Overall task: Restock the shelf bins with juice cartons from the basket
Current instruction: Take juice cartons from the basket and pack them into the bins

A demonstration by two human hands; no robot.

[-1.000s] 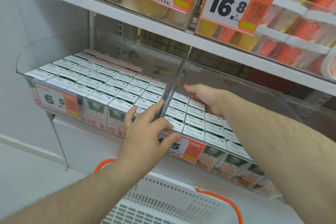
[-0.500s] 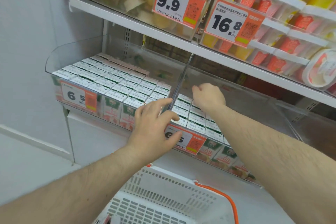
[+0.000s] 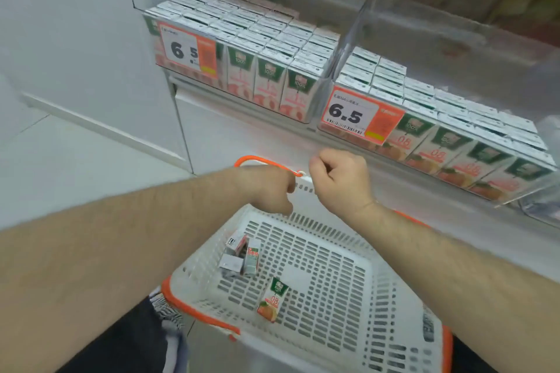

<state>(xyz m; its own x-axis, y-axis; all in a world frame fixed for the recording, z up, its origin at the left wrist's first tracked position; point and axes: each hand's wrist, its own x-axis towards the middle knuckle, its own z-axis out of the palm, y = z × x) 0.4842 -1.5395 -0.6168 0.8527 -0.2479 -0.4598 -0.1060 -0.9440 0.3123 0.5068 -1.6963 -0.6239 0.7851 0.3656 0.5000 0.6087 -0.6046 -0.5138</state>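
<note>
A white basket (image 3: 333,251) with orange trim stands below the shelf. In it lie a small cluster of juice cartons (image 3: 241,256) and one orange-flavoured carton (image 3: 272,300). My left hand (image 3: 269,191) and my right hand (image 3: 339,180) hover side by side over the basket's far rim, near the orange handle (image 3: 257,160). Both have curled fingers and hold nothing. Above, the left shelf bin (image 3: 315,100) is packed with pink cartons. The right shelf bin (image 3: 515,194) holds orange cartons in its front rows, and its back part is bare.
Price tags reading 6.5 hang on the left bin (image 3: 188,51) and the right bin (image 3: 354,115). A clear divider (image 3: 357,18) separates the bins. White floor and wall lie to the left. A dark trouser leg (image 3: 136,339) shows beside the basket.
Both hands have left the shelf bins and come down over the basket. The view has tilted down, so the upper shelves are gone and the basket's inside shows.
</note>
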